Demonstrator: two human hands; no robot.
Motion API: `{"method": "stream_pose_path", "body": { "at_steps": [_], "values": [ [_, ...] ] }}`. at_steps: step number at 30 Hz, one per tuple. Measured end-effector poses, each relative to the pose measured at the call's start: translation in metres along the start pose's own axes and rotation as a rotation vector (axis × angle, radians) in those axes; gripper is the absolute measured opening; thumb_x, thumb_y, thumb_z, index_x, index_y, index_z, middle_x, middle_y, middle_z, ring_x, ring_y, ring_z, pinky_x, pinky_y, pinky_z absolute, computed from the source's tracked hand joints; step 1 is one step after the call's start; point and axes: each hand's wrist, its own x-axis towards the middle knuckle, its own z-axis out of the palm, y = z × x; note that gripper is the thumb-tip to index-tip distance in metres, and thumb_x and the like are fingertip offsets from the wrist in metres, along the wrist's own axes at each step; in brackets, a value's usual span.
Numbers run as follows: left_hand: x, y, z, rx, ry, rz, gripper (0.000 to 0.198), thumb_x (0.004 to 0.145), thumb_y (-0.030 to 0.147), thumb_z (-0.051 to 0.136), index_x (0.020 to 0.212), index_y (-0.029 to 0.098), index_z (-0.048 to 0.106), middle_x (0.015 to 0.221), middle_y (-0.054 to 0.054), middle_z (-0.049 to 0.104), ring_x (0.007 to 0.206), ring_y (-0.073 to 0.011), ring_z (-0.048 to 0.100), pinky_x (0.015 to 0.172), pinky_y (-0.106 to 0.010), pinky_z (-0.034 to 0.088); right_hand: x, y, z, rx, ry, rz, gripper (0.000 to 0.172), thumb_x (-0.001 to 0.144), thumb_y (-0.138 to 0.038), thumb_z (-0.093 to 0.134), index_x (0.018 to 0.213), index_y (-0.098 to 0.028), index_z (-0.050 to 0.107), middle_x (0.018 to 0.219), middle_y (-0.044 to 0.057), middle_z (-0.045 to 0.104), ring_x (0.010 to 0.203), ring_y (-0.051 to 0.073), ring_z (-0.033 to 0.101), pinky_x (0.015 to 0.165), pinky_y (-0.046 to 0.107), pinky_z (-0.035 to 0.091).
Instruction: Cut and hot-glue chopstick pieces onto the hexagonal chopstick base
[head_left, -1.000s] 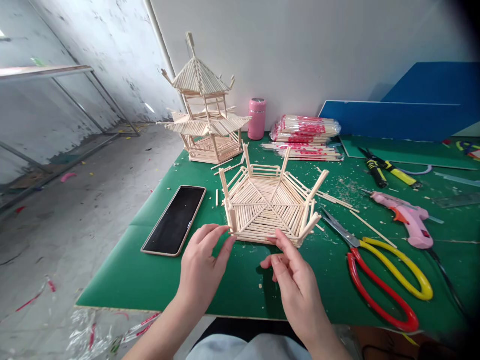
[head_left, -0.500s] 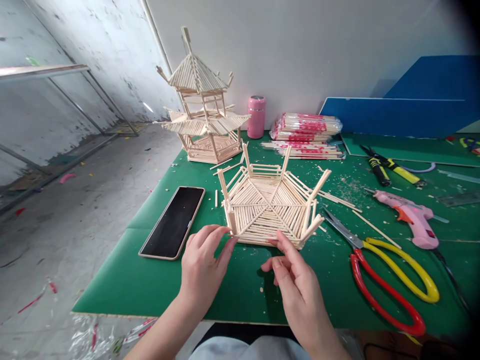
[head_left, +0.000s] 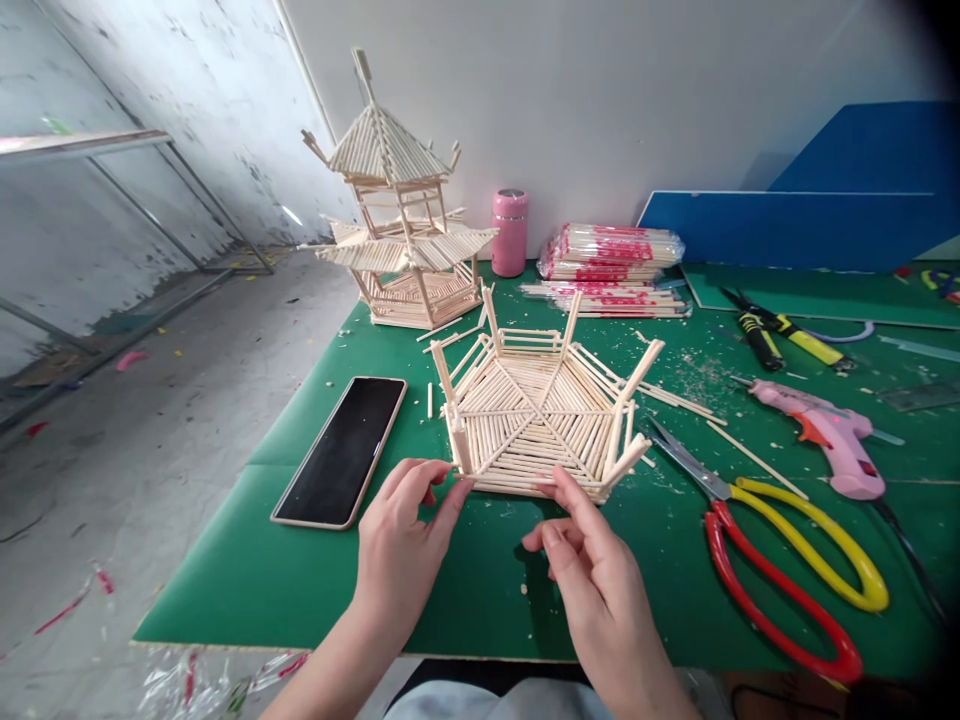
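Observation:
A six-sided base of pale wooden sticks [head_left: 536, 412] rests in front of me, with short posts at its corners and low rails along several sides. At its near left corner, my left hand [head_left: 409, 530] has thumb and index finger closed around the end of a thin wooden stick [head_left: 506, 480] along the front edge. The index fingertip of my right hand [head_left: 596, 570] touches the front edge near that stick's other end. The right thumb and remaining fingers are loosely bent and apart, gripping nothing. My fingertips partly hide the stick's ends.
A two-tier stick pagoda [head_left: 405, 220] stands behind left. A phone [head_left: 341, 450] lies left. On the right are scissors [head_left: 724, 490], a pink glue gun [head_left: 832, 430] and pliers [head_left: 784, 335]. Packed sticks [head_left: 611, 255] and a pink bottle [head_left: 510, 232] stand behind.
My left hand has shifted slightly down and its index finger has lifted a little from the corner. My right hand stays at the front edge. The view has moved slightly.

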Motion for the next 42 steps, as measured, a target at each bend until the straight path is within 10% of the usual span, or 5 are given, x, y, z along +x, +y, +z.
{"method": "stream_pose_path", "body": {
  "at_steps": [33, 42],
  "values": [
    [0.003, -0.003, -0.006, -0.054, -0.14, 0.026, 0.01, 0.079, 0.025, 0.057, 0.071, 0.019, 0.058, 0.069, -0.001, 0.059, 0.063, -0.0134, 0.056, 0.058, -0.022, 0.044, 0.0, 0.0, 0.001, -0.017, 0.008, -0.037, 0.048, 0.09, -0.028, 0.038, 0.136, -0.016, 0.03, 0.08, 0.005, 0.064, 0.077, 0.015, 0.063, 0.069, 0.023, 0.05],
    [-0.008, -0.003, -0.033, -0.062, -0.263, 0.068, 0.013, 0.079, 0.023, 0.056, 0.068, 0.019, 0.053, 0.064, 0.002, 0.051, 0.056, -0.0102, 0.049, 0.053, -0.019, 0.04, -0.011, 0.0, 0.002, 0.123, -0.009, -0.142, 0.037, 0.09, -0.023, 0.039, 0.127, -0.022, 0.042, 0.097, 0.006, 0.062, 0.076, 0.012, 0.061, 0.072, 0.025, 0.051]
  ]
}}
